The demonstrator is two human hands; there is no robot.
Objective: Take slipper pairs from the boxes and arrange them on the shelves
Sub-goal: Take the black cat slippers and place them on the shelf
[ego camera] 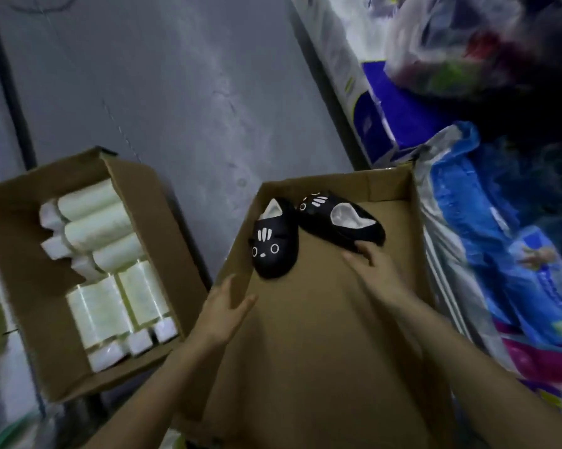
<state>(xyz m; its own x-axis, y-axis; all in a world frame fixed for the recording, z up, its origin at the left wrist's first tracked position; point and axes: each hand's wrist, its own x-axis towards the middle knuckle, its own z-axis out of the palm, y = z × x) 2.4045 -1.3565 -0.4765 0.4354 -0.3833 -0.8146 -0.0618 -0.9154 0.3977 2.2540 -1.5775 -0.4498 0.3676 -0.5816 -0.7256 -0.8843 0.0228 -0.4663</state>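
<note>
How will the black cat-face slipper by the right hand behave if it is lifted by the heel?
Probably light: the slipper looks like thick moulded foam. It likely keeps its shape, since its opening stands wide unsupported. The smooth, faintly shiny surface might slip, so the right hand should curl round the rim.

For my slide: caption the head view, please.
Left hand and right hand reach toward black cat slippers in a cardboard box.
</note>
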